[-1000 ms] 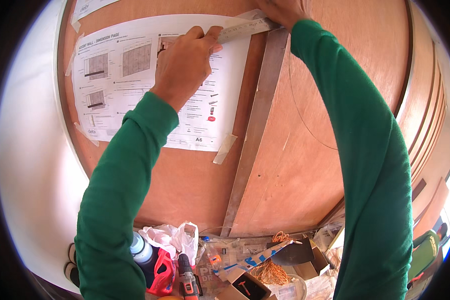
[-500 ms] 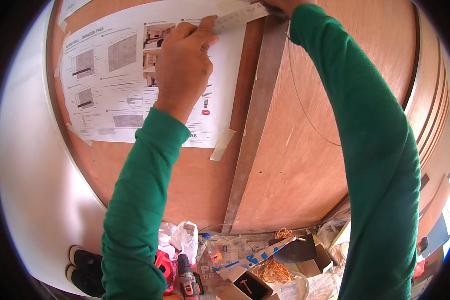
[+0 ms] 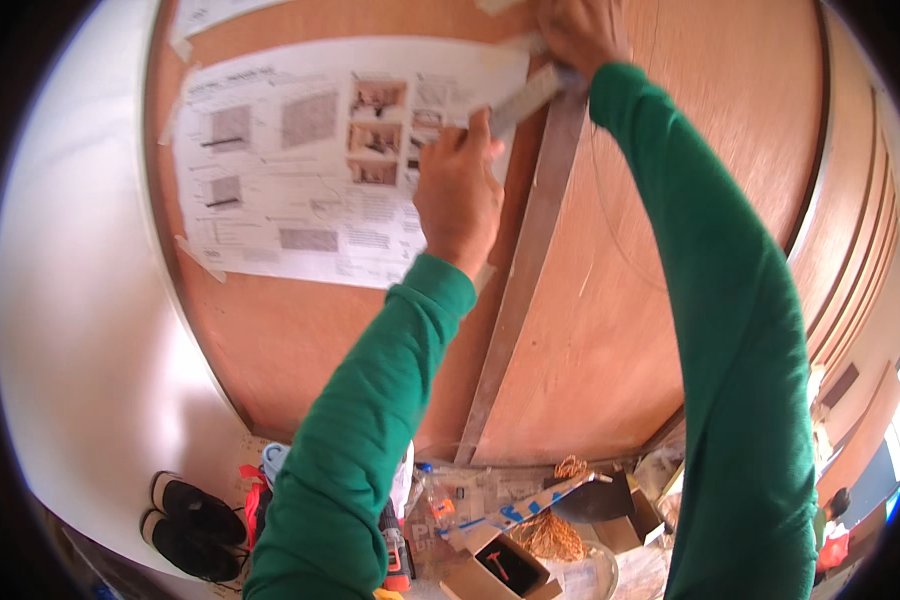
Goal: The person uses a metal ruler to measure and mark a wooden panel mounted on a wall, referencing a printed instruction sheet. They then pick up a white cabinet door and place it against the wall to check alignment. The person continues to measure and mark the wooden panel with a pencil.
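A flat, light metal ruler slants across the right edge of a white drawing sheet taped to a reddish-brown wooden panel. My left hand grips the ruler's lower left end between fingers and thumb. At its upper right end, over the top of a dark wood strip, my right hand is curled close to the panel. Motion blurs that hand, and whatever its fingers hold is hidden. Both my forearms wear green sleeves.
Black shoes stand by the white wall at lower left. Below lie a drill, an open cardboard box, orange cord and a blue-marked strip. A thin wire hangs on the panel. Another person is at far right.
My left hand has moved right and lower across the sheet, still on the ruler, which now tilts more steeply. The view has shifted, showing more of my right hand and the shoes.
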### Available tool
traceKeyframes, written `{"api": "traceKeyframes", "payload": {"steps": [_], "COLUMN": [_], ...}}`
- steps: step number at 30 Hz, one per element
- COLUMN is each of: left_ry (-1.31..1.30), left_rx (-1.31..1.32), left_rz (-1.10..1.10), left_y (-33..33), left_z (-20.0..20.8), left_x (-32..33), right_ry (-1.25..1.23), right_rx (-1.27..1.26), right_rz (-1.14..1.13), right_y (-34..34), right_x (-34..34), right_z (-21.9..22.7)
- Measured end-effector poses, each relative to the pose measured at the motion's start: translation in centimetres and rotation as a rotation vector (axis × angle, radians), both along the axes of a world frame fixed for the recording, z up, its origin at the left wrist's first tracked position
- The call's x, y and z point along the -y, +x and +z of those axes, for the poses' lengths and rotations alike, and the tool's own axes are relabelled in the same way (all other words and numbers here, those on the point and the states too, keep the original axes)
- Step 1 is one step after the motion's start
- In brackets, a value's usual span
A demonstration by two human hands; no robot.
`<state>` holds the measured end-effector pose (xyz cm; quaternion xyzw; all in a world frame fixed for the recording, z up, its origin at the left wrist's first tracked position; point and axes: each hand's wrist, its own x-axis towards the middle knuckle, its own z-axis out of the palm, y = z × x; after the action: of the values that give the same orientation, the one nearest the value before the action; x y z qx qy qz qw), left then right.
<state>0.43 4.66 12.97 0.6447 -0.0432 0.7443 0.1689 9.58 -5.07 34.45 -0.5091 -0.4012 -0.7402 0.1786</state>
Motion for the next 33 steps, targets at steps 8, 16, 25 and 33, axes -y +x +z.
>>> {"api": "traceKeyframes", "payload": {"steps": [8, 16, 25, 33], "left_ry": [-0.002, 0.097, 0.109, 0.091], "left_rx": [-0.379, -0.26, -0.282, -0.32], "left_rz": [0.143, 0.144, 0.195, 0.183], "left_y": [-4.9, -4.8, -3.2, -3.8], "left_z": [3.2, 5.3, 3.2, 2.0], "left_x": [-0.8, -3.1, -2.6, -2.6], "right_ry": [0.391, -0.123, -0.274, -0.396], "right_rx": [-0.138, -0.513, -0.922, -0.768], "right_rz": [0.075, 0.011, -0.131, -0.344], "right_y": [-0.2, -3.5, -6.3, -6.6], "right_x": [1.1, 6.8, 6.8, 6.7], "right_z": [-0.4, -2.5, -3.1, -2.6]}}
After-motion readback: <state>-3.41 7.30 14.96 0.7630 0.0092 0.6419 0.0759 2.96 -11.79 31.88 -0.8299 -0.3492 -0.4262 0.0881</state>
